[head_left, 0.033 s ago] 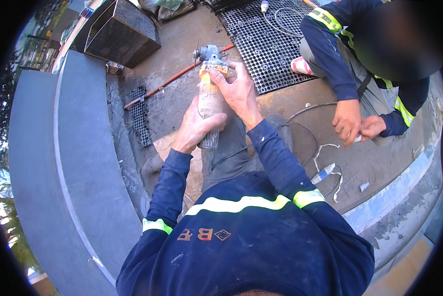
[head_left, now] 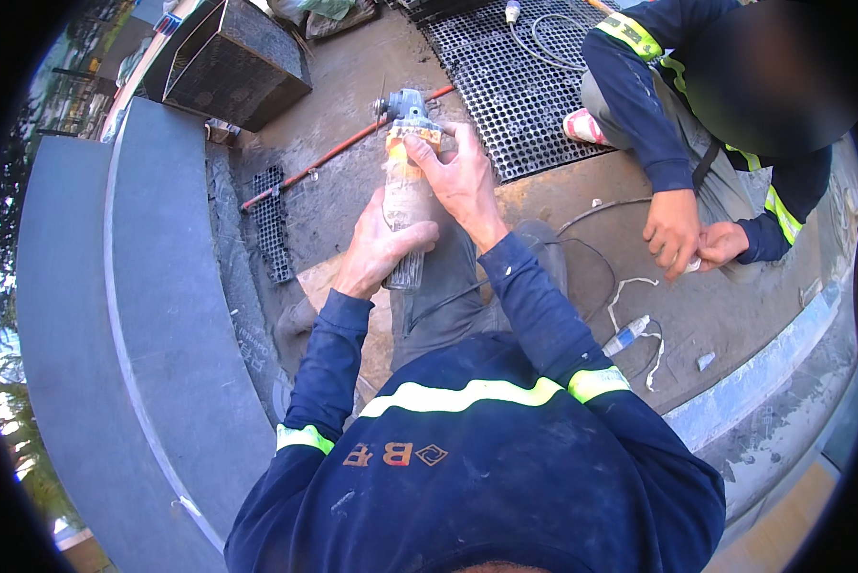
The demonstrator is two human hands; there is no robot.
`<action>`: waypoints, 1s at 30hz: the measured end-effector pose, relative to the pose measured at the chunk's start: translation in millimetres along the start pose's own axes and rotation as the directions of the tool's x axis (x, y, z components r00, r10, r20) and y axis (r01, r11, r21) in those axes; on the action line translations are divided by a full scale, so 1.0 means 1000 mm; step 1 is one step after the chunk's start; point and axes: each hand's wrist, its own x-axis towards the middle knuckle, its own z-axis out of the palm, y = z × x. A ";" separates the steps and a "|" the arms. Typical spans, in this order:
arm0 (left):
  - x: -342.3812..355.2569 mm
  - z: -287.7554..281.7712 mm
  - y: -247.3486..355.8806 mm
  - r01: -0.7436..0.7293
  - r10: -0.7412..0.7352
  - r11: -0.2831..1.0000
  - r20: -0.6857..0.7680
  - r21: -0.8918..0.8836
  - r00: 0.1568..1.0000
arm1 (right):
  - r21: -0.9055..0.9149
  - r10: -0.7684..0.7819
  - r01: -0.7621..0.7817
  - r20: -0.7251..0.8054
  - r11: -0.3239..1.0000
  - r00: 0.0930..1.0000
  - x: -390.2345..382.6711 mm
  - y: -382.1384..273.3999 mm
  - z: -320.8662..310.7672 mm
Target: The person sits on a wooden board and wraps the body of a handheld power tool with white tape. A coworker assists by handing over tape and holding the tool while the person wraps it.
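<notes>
An angle grinder (head_left: 405, 181), dusty with a yellow band and a blue-grey head, is held up in front of me with its head pointing away. My left hand (head_left: 383, 244) wraps round the lower body, thumb across it. Nearer the head, my right hand (head_left: 455, 177) grips the yellow part, its thumb lying on top. The disc at the head's left side is seen edge-on, thin and hard to make out. A dark cord (head_left: 448, 304) runs beside the grinder's rear over my trouser leg.
A co-worker (head_left: 663, 153) crouches at the right, both hands on a small pale thing. Black grid mats (head_left: 519, 95) and an orange-red rod (head_left: 338, 150) lie ahead. A dark metal box (head_left: 247, 72) stands far left, grey slabs (head_left: 176, 258) nearer. A white bottle (head_left: 627, 334) lies right.
My hands and the grinder stay almost still. The co-worker's hands have shifted very slightly.
</notes>
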 end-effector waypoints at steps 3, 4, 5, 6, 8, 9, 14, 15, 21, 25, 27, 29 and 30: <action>0.000 -0.004 -0.019 -0.029 0.029 0.999 -0.007 0.028 1.000 | -0.069 -0.014 0.016 0.018 0.997 1.000 -0.005 0.006 -0.001; 0.001 -0.005 -0.023 -0.046 0.047 0.998 -0.008 0.043 0.999 | -0.061 0.002 0.000 0.033 0.998 0.999 -0.002 0.012 0.000; 0.001 -0.004 -0.021 -0.026 0.026 0.999 -0.004 0.041 1.000 | -0.054 0.026 -0.023 0.049 0.998 0.998 0.000 0.016 0.001; 0.002 -0.003 -0.016 -0.006 0.006 0.999 0.000 0.040 1.000 | -0.047 0.049 -0.046 0.065 0.998 0.997 0.001 0.020 0.001; 0.002 -0.002 -0.011 0.025 -0.025 1.000 0.011 0.018 1.000 | -0.119 0.096 -0.083 0.104 0.989 0.990 0.007 0.014 -0.004; 0.002 -0.001 -0.010 0.036 -0.036 0.999 0.017 -0.003 0.999 | -0.155 0.118 -0.098 0.124 0.983 0.985 0.009 0.009 -0.006; 0.004 -0.005 -0.013 -0.006 0.005 0.997 0.016 0.076 1.000 | -0.151 0.060 -0.043 0.107 0.988 0.992 0.008 0.005 -0.012; 0.006 -0.009 -0.019 -0.058 0.056 0.989 0.018 0.138 0.998 | -0.148 0.067 -0.051 0.110 0.988 0.992 0.008 0.003 -0.015; 0.009 -0.002 -0.006 0.001 -0.014 0.987 0.079 0.161 0.997 | -0.169 0.060 -0.051 0.049 0.984 0.997 0.006 0.011 -0.026; 0.005 -0.002 -0.001 0.064 -0.073 0.995 0.118 0.078 0.990 | -0.292 0.059 -0.032 0.083 0.956 0.995 0.004 0.005 -0.033; 0.001 -0.004 -0.001 0.056 -0.071 0.992 0.130 0.112 0.989 | -0.309 0.049 -0.015 0.102 0.951 0.994 0.001 0.012 -0.036; 0.000 -0.005 0.000 0.060 -0.078 0.991 0.144 0.121 0.987 | -0.291 0.029 0.002 0.104 0.957 0.994 -0.001 0.015 -0.037; 0.000 -0.005 0.001 0.068 -0.085 0.991 0.152 0.114 0.985 | -0.265 0.015 0.011 0.095 0.964 0.995 -0.002 0.016 -0.036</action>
